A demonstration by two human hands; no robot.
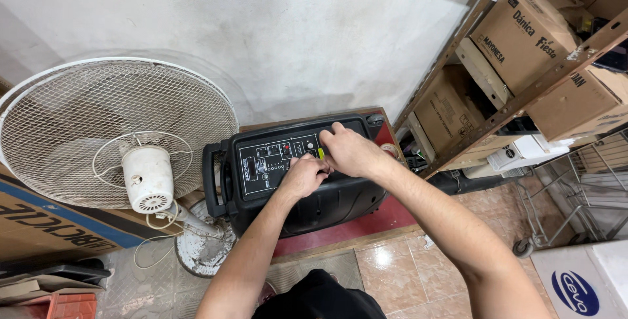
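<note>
Our hands: left hand (303,176) and right hand (348,151) both pinched narrow on small yellow-green part (320,153) at speaker (297,175) top panel. Speaker centre on red surface (366,226), looks heavy, rigid; grip side handle (209,178). Fan (114,132) left, boxes on shelf (523,96) right.

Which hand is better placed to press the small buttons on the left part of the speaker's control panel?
Probably the left hand: it rests at the middle of the control panel, nearest those buttons. The right hand lies further right, over the panel's right end.

Stained plaster wall (294,24), tiled floor (405,273), metal shelving (523,93) holding cardboard boxes (523,31).
</note>
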